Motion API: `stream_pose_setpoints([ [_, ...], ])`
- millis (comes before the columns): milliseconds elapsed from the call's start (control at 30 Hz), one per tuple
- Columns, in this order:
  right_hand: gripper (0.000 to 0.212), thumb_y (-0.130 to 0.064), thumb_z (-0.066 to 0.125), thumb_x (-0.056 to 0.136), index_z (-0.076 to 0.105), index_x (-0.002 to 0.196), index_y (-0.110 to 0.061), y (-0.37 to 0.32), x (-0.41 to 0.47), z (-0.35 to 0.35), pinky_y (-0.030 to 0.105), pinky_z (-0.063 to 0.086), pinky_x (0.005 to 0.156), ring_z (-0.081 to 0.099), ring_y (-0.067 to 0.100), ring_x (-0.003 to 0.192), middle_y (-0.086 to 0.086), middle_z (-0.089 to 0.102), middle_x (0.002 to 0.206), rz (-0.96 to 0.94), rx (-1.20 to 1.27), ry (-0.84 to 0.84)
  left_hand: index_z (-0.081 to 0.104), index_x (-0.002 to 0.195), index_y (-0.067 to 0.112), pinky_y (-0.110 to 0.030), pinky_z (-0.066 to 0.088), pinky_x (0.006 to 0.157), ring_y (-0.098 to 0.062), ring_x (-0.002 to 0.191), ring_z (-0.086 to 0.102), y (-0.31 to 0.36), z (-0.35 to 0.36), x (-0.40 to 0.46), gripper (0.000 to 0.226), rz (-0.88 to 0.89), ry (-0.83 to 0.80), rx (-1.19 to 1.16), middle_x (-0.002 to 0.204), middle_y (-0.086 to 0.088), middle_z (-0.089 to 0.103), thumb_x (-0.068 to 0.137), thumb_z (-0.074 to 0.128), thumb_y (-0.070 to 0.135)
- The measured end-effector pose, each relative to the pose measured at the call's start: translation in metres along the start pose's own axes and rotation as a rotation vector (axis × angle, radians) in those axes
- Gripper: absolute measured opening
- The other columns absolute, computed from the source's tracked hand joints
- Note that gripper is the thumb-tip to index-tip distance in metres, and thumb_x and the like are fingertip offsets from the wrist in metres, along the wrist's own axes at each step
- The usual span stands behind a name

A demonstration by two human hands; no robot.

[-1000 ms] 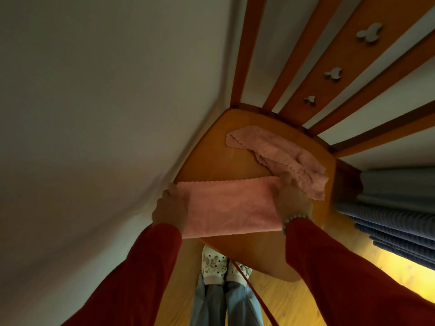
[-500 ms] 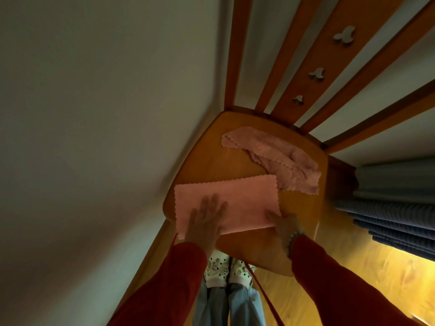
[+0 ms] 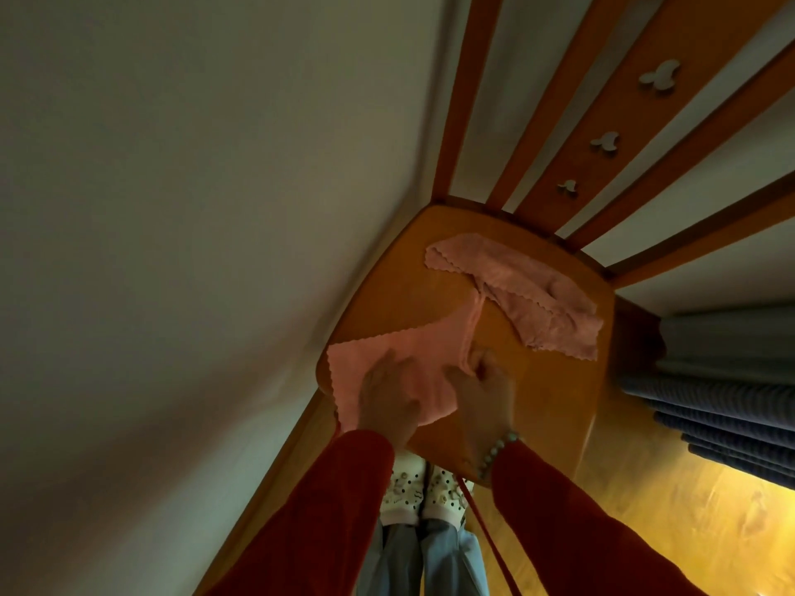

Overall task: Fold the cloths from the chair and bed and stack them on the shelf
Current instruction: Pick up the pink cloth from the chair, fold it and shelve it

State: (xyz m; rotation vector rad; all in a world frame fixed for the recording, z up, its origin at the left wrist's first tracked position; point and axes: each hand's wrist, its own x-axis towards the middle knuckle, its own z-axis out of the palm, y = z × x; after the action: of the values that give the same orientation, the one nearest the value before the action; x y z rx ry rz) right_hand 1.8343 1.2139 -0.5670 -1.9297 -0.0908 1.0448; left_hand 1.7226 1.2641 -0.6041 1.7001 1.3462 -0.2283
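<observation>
Cloth (image 3: 378,359) lies on the chair (image 3: 555,380) seat's front corner, looks light, limp and slidey, left hand (image 3: 387,402) spread flat pinning it, right hand (image 3: 482,380) pinching its bunched right edge, best taken by the corners for folding

Fuzzy matt pink cloth (image 3: 400,350) lies on glossy, smooth wooden chair (image 3: 555,393).
</observation>
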Motion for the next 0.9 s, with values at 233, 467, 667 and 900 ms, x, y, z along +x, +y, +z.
stream_pose_setpoints([
  [233, 0.059, -0.013, 0.053, 0.096, 0.034, 0.151, -0.02, 0.025, -0.025, 0.064, 0.04, 0.048, 0.101, 0.054, 0.021, 0.121, 0.001, 0.053, 0.135, -0.203, -0.467, -0.291, 0.068, 0.115, 0.016, -0.047, 0.047, 0.102, -0.032, 0.107, 0.067, -0.014, -0.052, 0.014, 0.048, -0.441, -0.083, -1.205, 0.109, -0.016, 0.073, 0.099, 0.04, 0.052],
  [467, 0.046, -0.009, 0.055, 0.095, 0.044, 0.14, -0.013, 0.055, -0.037, 0.084, 0.047, 0.011, 0.123, 0.004, 0.015, 0.152, -0.003, 0.02, 0.163, -0.372, -0.781, -0.504, 0.058, 0.131, 0.015, -0.041, 0.055, 0.085, -0.028, 0.102, 0.066, -0.065, -0.048, 0.022, 0.067, -0.524, -0.095, -1.087, 0.123, -0.015, 0.066, 0.079, 0.067, 0.057],
  [667, 0.051, -0.007, 0.05, 0.097, 0.041, 0.146, -0.017, 0.074, -0.044, 0.073, 0.041, 0.006, 0.125, -0.002, 0.008, 0.151, -0.007, 0.014, 0.164, -0.531, -0.885, -0.617, 0.062, 0.122, 0.018, -0.054, 0.049, 0.099, -0.035, 0.113, 0.061, -0.077, -0.045, 0.026, 0.032, -0.425, 0.001, -0.829, 0.125, -0.014, 0.065, 0.09, 0.061, 0.02],
  [900, 0.033, -0.004, 0.055, 0.091, 0.058, 0.124, -0.011, 0.073, -0.036, 0.04, 0.026, 0.033, 0.114, 0.034, 0.019, 0.14, 0.004, 0.037, 0.149, -0.446, -0.868, -0.477, 0.055, 0.129, 0.005, -0.048, 0.056, 0.086, -0.042, 0.093, 0.064, -0.071, -0.045, 0.01, 0.03, -0.383, 0.038, -0.809, 0.103, -0.024, 0.065, 0.101, 0.045, 0.012],
])
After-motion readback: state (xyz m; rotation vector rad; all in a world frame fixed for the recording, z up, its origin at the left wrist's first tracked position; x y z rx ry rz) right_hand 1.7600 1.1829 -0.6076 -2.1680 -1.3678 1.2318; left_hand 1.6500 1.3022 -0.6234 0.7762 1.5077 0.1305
